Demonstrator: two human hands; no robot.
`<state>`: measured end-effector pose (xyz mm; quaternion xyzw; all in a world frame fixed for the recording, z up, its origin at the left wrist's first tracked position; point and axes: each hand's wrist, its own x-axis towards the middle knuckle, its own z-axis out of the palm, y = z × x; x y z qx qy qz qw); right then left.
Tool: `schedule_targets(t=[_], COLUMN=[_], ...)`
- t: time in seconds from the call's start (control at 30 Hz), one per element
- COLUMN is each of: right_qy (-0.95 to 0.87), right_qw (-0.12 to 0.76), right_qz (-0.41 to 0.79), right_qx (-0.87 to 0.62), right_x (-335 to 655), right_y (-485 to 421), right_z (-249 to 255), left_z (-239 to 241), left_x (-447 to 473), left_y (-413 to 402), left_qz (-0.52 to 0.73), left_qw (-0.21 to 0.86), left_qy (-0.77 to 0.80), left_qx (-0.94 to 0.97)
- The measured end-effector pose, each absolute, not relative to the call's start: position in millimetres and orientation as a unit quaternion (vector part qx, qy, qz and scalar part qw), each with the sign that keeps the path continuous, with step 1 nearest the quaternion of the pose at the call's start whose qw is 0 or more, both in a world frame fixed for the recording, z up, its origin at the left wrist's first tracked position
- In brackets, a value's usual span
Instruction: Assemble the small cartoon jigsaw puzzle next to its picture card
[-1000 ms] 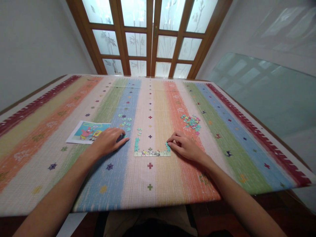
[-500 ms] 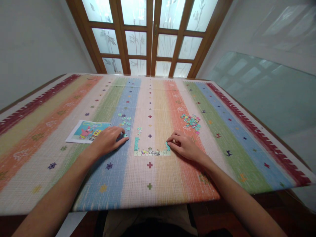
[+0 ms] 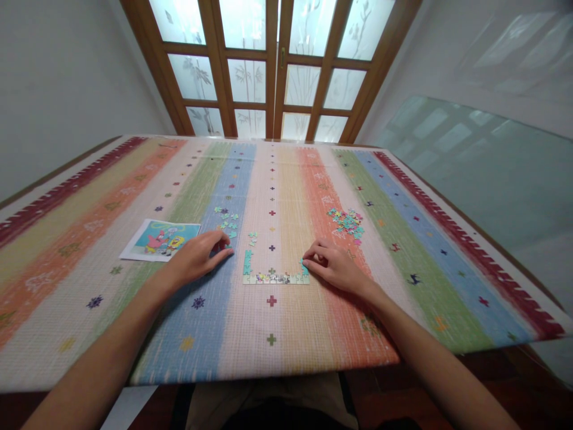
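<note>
A partly joined jigsaw puzzle (image 3: 276, 279) lies in front of me, its bottom row and two short sides forming a U shape. My right hand (image 3: 333, 266) rests at the right side, thumb and forefinger pinched on a teal puzzle piece (image 3: 305, 266) at the top of that side. My left hand (image 3: 205, 255) is left of the puzzle, thumb and forefinger curved with a gap between them. A bit of teal shows by its fingertips, partly hidden. Just beyond are loose teal pieces (image 3: 230, 217). A few others (image 3: 253, 238) lie above the puzzle's left side.
A printed cartoon picture (image 3: 156, 240) lies to the left, partly covered by my left hand. A heap of mixed loose pieces (image 3: 346, 223) sits beyond my right hand. The table wears a striped cloth (image 3: 290, 334). Wood-and-glass doors (image 3: 273, 65) stand behind it.
Both hands stay almost in place. The teal piece by my left fingertips shows less than before. The whole view has shifted very slightly.
</note>
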<state>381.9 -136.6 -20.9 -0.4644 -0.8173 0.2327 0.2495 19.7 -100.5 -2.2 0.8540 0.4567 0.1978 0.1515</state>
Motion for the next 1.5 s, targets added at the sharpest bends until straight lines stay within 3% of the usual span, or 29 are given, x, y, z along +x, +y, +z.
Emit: schedule_targets(t=[0.47,0.63,1.0,1.2,1.37,1.5], right_qy=[-0.818,-0.780,-0.762,-0.670,-0.621,-0.628], right_qw=[0.246,0.300,0.293,0.311,0.389,0.437], right_qz=[0.222,0.258,0.446,0.552,0.527,0.429], right_qx=[-0.471,-0.484,-0.368,-0.386,-0.430,-0.480], right_x=[380.0,377.9,345.9,345.3,361.1,376.6], right_y=[-137.0,-139.0,-157.1,-155.8,-143.7,-132.5], right_z=[-22.0,-19.1,-6.2,-9.0,-12.1,-18.7], left_z=[6.1,-1.2,-11.9,-16.8,-13.5,-9.7], left_x=[46.0,62.0,101.7,103.4,83.7,66.2], left_y=[-111.8,-120.4,-154.3,-153.4,-141.6,-132.6], left_qz=[0.331,0.364,0.388,0.387,0.386,0.389], left_qw=[0.412,0.463,0.318,0.272,0.145,0.089], left_qy=[0.449,0.427,0.312,0.274,0.253,0.298], left_qx=[0.720,0.686,0.806,0.838,0.875,0.867])
